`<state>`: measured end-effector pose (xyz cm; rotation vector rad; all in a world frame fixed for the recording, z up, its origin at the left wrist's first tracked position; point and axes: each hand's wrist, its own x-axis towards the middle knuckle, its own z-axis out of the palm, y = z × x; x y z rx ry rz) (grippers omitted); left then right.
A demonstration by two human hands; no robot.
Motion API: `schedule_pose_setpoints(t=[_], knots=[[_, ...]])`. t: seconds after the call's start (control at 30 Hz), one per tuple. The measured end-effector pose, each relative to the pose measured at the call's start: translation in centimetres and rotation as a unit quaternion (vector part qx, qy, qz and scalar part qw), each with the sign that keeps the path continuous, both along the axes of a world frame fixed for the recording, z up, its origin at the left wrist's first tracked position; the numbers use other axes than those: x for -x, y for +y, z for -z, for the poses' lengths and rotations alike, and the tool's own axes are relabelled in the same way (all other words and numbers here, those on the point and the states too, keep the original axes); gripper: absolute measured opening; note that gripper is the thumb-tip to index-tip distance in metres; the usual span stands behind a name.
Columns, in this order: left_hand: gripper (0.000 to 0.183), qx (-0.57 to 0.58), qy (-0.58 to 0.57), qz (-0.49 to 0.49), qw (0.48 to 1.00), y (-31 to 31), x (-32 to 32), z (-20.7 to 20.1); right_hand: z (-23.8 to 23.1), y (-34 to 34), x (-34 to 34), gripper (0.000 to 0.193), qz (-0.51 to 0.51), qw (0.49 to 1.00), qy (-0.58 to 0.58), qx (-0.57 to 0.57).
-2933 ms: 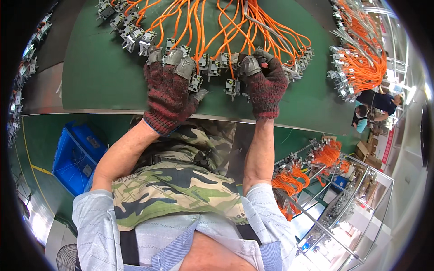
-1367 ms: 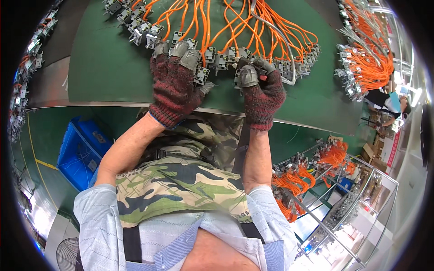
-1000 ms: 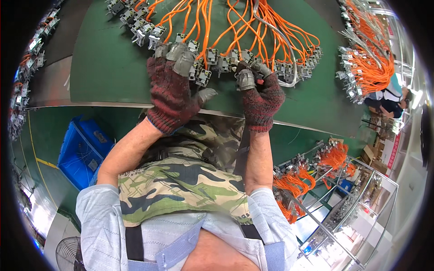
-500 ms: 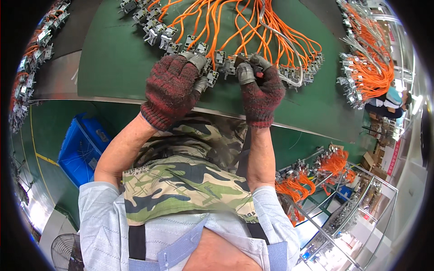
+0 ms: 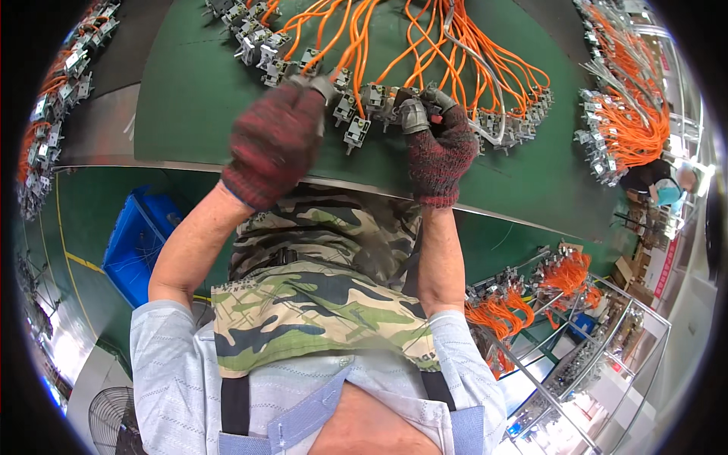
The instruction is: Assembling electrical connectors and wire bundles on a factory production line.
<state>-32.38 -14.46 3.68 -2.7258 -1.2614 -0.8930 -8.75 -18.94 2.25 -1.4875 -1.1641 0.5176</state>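
- Grey connector blocks (image 5: 356, 133), many: strung in an uneven, curving row across the green tabletop (image 5: 189, 106), one block in front of the others between the two hands.
- Orange wires (image 5: 358, 57): running from the blocks toward the top of the view, crossing in places, bunched closer at the upper middle.
- Grey cable (image 5: 498, 114): one, looped down among the wires at the right side of the row.
- Left hand (image 5: 277, 144): gloved in dark red and black knit, tips wrapped in grey; blurred, fingertips at the wires and blocks left of centre; whether it grips anything cannot be told.
- Right hand (image 5: 441, 152): same glove and wrapping; thumb and fingers closed around a small dark piece (image 5: 406, 96), a touch of red showing, at the row of blocks. Hands well apart from each other.
- Second wire bundle (image 5: 633, 125): orange, with grey blocks, beyond the tabletop's right side.
- Blue bin (image 5: 136, 246): below the tabletop's near edge, left, thin strands inside.
- Metal rack (image 5: 607, 360): lower right, further orange bundles (image 5: 565, 274) beside it.
- Camouflage apron (image 5: 326, 318): worn over a pale blue shirt.
- Another person (image 5: 667, 189): far right, well apart.
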Motion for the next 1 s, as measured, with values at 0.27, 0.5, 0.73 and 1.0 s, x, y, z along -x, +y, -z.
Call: schedule_pose_setpoints(t=[0.27, 0.5, 0.73, 1.0], knots=[[0.046, 0.026, 0.052, 0.063, 0.996, -1.8, -0.6, 0.6, -0.4, 0.1, 0.0, 0.03, 0.008, 0.999, -0.03, 0.005], [0.044, 0.011, 0.001, 0.024, 1.0, -1.2, -0.6, 0.4, -0.3, 0.0, 0.0, 0.03, 0.004, 0.998, -0.055, 0.014], [0.062, 0.003, 0.031, -0.017, 0.999, -0.8, 1.8, -0.3, -2.2, -1.2, 0.4, 0.028, 0.004, 0.985, -0.17, 0.04], [0.071, 0.118, 0.015, -0.031, 0.992, -1.8, 1.6, -0.3, -1.2, -6.2, 3.1, 0.036, 0.022, 0.999, 0.018, -0.016]])
